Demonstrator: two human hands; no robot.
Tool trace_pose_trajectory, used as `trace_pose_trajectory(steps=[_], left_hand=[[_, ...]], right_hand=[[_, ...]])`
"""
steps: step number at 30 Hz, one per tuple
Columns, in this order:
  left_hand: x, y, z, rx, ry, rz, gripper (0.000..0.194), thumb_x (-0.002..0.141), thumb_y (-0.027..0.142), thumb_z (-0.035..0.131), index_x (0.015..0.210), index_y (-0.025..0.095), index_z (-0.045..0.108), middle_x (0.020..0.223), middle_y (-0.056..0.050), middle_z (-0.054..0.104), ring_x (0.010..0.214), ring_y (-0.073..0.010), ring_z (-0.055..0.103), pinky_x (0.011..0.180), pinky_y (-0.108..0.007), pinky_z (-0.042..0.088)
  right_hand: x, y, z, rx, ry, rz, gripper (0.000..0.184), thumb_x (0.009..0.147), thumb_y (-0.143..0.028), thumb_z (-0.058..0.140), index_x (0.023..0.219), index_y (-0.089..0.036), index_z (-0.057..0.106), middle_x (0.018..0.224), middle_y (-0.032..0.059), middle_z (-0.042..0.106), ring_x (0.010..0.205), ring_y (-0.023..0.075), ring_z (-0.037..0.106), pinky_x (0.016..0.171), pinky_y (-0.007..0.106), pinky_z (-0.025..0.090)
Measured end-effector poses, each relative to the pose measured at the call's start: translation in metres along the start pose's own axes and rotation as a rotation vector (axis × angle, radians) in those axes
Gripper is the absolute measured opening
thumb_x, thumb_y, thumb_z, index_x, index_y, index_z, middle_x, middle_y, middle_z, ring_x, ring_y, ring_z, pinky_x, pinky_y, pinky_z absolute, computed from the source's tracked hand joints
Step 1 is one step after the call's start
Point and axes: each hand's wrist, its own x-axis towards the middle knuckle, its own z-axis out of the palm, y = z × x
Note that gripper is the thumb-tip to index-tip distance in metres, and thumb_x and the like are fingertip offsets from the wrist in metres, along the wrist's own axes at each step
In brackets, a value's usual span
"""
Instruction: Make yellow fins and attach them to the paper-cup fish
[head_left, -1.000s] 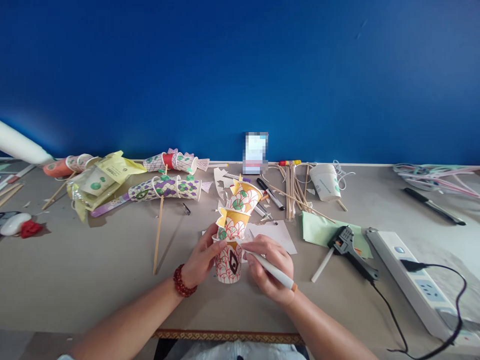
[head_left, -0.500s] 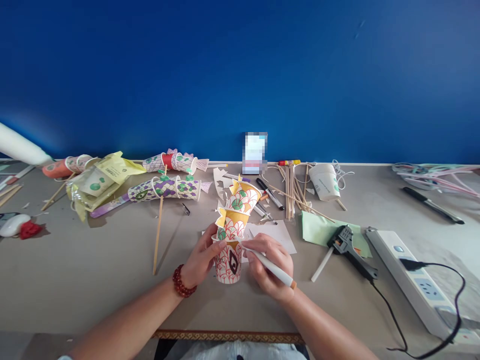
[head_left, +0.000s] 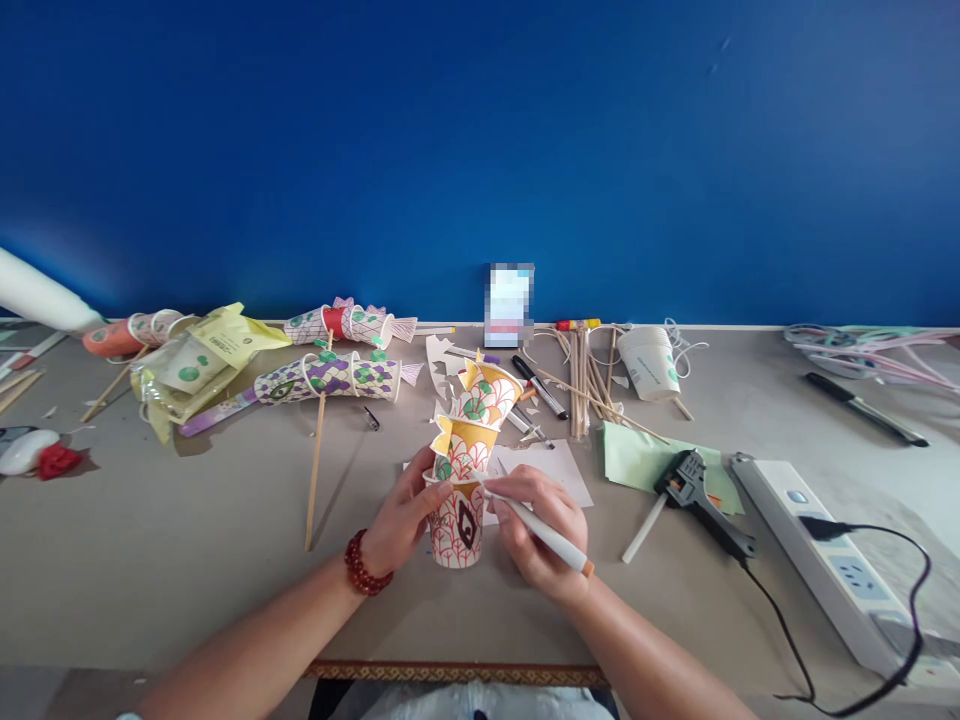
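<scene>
A fish made of joined paper cups [head_left: 457, 545] is upright in front of me, its upper cups leaning to the right. Red scale lines, yellow bands, green patches and a dark eye decorate it. My left hand [head_left: 405, 515], with a red bead bracelet, grips the cups from the left, thumb near the lowest cup's rim. In my right hand [head_left: 544, 530] is a white marker [head_left: 551, 540] with an orange-brown end. Its tip meets the cups near the yellow band below the lowest rim; whether it touches cannot be told.
Behind lie finished-looking cup fish [head_left: 330, 378], a phone [head_left: 509, 305], wooden sticks [head_left: 580, 385] and stacked paper cups [head_left: 649, 362]. To the right are a glue gun [head_left: 705, 500], green paper [head_left: 634, 458] and a power strip [head_left: 817, 570] with a looping cord. White paper [head_left: 559, 475] lies behind my right hand.
Almost nothing differs. Both hands keep their hold, and the marker tip stays near the lowest cup's rim with at most a very slight shift.
</scene>
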Motion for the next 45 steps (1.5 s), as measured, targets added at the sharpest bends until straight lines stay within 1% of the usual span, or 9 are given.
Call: trace_pose_trajectory(steps=[5, 9, 14, 20, 23, 27, 34, 38, 45], left_hand=[[0.0, -0.0013, -0.0012, 0.018, 0.0, 0.003, 0.029, 0.078, 0.036, 0.078, 0.104, 0.026, 0.07, 0.084, 0.0, 0.072, 0.075, -0.0196, 0.067, 0.072, -0.031, 0.054], [-0.0001, -0.0015, -0.0018, 0.013, -0.003, -0.005, 0.028, 0.078, 0.037, 0.078, 0.103, 0.027, 0.07, 0.084, 0.0, 0.072, 0.073, -0.0192, 0.067, 0.07, -0.03, 0.054], [-0.0004, -0.0001, -0.001, 0.016, -0.005, -0.005, 0.032, 0.078, 0.036, 0.078, 0.107, 0.026, 0.07, 0.086, -0.001, 0.073, 0.076, -0.0205, 0.068, 0.073, -0.032, 0.055], [-0.0004, 0.0009, 0.001, 0.002, -0.007, 0.005, 0.03, 0.077, 0.036, 0.079, 0.104, 0.027, 0.071, 0.083, 0.0, 0.071, 0.073, -0.0172, 0.067, 0.07, -0.028, 0.056], [-0.0003, 0.0007, 0.001, -0.004, -0.014, 0.004, 0.029, 0.077, 0.036, 0.079, 0.103, 0.027, 0.07, 0.083, 0.001, 0.071, 0.073, -0.0166, 0.067, 0.07, -0.027, 0.056], [-0.0001, 0.0002, 0.0002, -0.002, -0.009, 0.003, 0.03, 0.077, 0.037, 0.079, 0.103, 0.026, 0.069, 0.085, 0.0, 0.072, 0.074, -0.0163, 0.067, 0.07, -0.026, 0.056], [0.0, -0.0004, -0.0001, 0.043, 0.007, -0.014, 0.036, 0.076, 0.04, 0.078, 0.106, 0.025, 0.065, 0.084, 0.001, 0.071, 0.074, -0.0168, 0.067, 0.072, -0.029, 0.057], [0.0004, -0.0004, 0.0002, 0.017, -0.003, -0.014, 0.034, 0.076, 0.038, 0.079, 0.104, 0.024, 0.066, 0.084, 0.0, 0.071, 0.074, -0.017, 0.068, 0.071, -0.028, 0.056], [0.0007, -0.0019, -0.0024, 0.02, -0.008, -0.007, 0.031, 0.077, 0.037, 0.078, 0.104, 0.026, 0.067, 0.084, 0.0, 0.071, 0.076, -0.0181, 0.068, 0.072, -0.029, 0.055]], right_hand=[[0.0021, -0.002, -0.0006, -0.006, -0.02, -0.027, 0.023, 0.087, -0.013, 0.053, 0.103, -0.021, 0.068, 0.074, 0.0039, 0.072, 0.062, 0.0186, 0.063, 0.062, 0.033, 0.053], [0.0033, -0.0025, -0.0007, 0.002, 0.007, -0.008, 0.023, 0.087, -0.012, 0.054, 0.103, -0.022, 0.067, 0.076, 0.005, 0.073, 0.065, 0.0195, 0.064, 0.061, 0.033, 0.053], [0.0028, -0.0022, 0.0006, 0.02, -0.022, -0.026, 0.024, 0.087, -0.011, 0.054, 0.104, -0.022, 0.067, 0.076, 0.004, 0.072, 0.062, 0.0183, 0.062, 0.062, 0.033, 0.052], [0.0018, -0.0006, -0.0002, 0.016, 0.0, -0.022, 0.026, 0.086, -0.01, 0.054, 0.106, -0.021, 0.066, 0.077, 0.0049, 0.072, 0.065, 0.019, 0.063, 0.063, 0.033, 0.052], [0.0013, -0.0008, -0.0002, 0.008, -0.02, -0.033, 0.026, 0.086, -0.01, 0.054, 0.105, -0.021, 0.067, 0.077, 0.0047, 0.073, 0.064, 0.0185, 0.062, 0.065, 0.034, 0.053], [0.0022, -0.001, -0.0004, 0.014, 0.012, -0.008, 0.024, 0.087, -0.012, 0.054, 0.105, -0.02, 0.067, 0.075, 0.0051, 0.072, 0.064, 0.0189, 0.062, 0.063, 0.034, 0.052], [0.0033, -0.0021, -0.001, 0.015, 0.027, -0.02, 0.022, 0.086, -0.009, 0.055, 0.101, -0.021, 0.067, 0.078, 0.0055, 0.073, 0.067, 0.0195, 0.065, 0.063, 0.033, 0.053], [0.0019, -0.0005, -0.0008, 0.022, 0.028, -0.002, 0.024, 0.086, -0.011, 0.054, 0.105, -0.021, 0.067, 0.076, 0.0049, 0.071, 0.065, 0.0196, 0.063, 0.061, 0.034, 0.052], [0.0007, 0.0022, 0.0001, 0.04, 0.026, -0.007, 0.027, 0.085, -0.008, 0.055, 0.105, -0.021, 0.067, 0.078, 0.0051, 0.072, 0.066, 0.0191, 0.062, 0.063, 0.033, 0.051]])
